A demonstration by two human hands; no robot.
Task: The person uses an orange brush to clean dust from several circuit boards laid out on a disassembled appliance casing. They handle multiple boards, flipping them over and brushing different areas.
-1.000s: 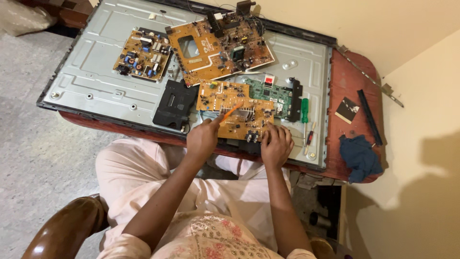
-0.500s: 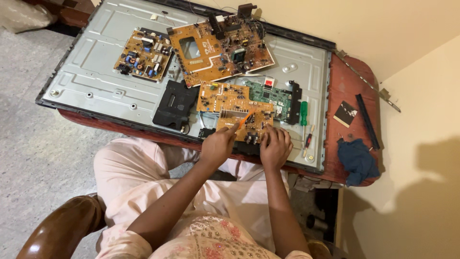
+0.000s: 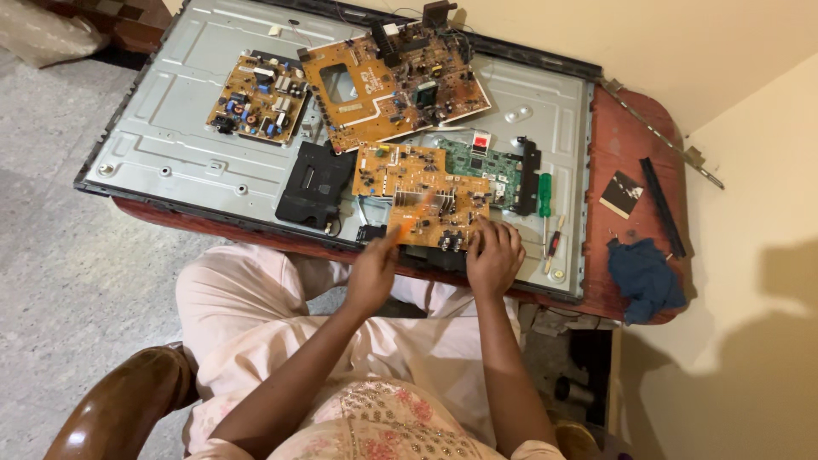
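Observation:
A brown circuit board (image 3: 400,175) lies at the near edge of a grey metal back panel (image 3: 170,145) of a flat screen. My left hand (image 3: 371,277) grips a slim orange tool (image 3: 411,217), blurred, whose tip points over that board. My right hand (image 3: 494,254) rests with bent fingers on the board's near right corner. A green circuit board (image 3: 490,166) sits just behind it, partly covered by it.
Farther back lie a large brown board (image 3: 392,81) and a smaller one (image 3: 260,98); a black module (image 3: 311,183) sits left. A green-handled screwdriver (image 3: 545,192) and a small red one (image 3: 554,243) lie right. A blue cloth (image 3: 643,277) sits on the red table (image 3: 626,145).
My left hand has drawn back a little toward my body with the orange tool, which is now blurred. My right hand stays on the board's corner.

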